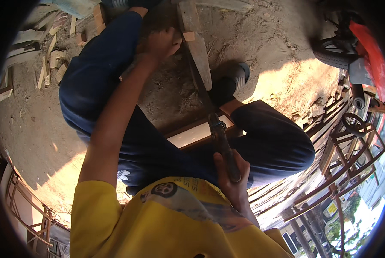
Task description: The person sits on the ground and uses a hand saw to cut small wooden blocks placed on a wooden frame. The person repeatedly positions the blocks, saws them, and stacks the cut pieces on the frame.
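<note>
My right hand (234, 176) is closed around the straight dark handle of a long saw (196, 81). Its narrow dark blade runs away from me between my legs; I cannot make out the teeth. Toward the far end, the blade crosses a short light wooden stick (188, 36). My left hand (161, 44) grips the near-side end of that stick, left of the blade, with its fingers curled. The stick rests on a thick, weathered plank (196, 56) lying on the ground. My left fingers partly hide the stick.
Wood offcuts (50, 60) lie scattered at the far left. My sandalled right foot (233, 79) is beside the plank. A wooden frame (192, 134) lies beneath my legs. At the right are a wheel (334, 51), a red sheet (370, 56), stacked wooden strips (287, 180) and a curved chair-like frame (351, 167).
</note>
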A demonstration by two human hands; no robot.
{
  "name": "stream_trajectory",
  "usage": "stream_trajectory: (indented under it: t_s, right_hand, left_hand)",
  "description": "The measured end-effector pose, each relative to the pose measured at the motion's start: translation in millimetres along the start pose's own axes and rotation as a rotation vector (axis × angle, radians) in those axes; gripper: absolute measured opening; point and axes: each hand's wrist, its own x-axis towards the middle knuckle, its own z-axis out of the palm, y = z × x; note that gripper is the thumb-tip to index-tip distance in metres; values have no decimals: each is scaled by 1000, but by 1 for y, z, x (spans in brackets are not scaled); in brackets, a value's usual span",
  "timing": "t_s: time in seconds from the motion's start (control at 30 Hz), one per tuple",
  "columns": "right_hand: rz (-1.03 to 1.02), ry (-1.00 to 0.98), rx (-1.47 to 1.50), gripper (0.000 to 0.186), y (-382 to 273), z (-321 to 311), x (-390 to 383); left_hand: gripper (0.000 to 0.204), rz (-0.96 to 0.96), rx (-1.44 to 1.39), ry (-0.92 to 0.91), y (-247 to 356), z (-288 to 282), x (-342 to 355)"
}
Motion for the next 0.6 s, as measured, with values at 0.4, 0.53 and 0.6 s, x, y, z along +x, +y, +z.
stream_trajectory:
  t_s: [0.4, 0.53, 0.6]
  right_hand:
    - [91, -35, -9, 16, -8, 1, 0]
    - [-118, 55, -255, 15, 29, -15, -41]
    - [-58, 27, -265, 15, 25, -16, -41]
  left_hand:
    - [38, -102, -42, -250, -10, -21, 20]
    - [37, -74, -13, -214, -4, -24, 20]
    - [38, -106, -4, -229, -9, -20, 12]
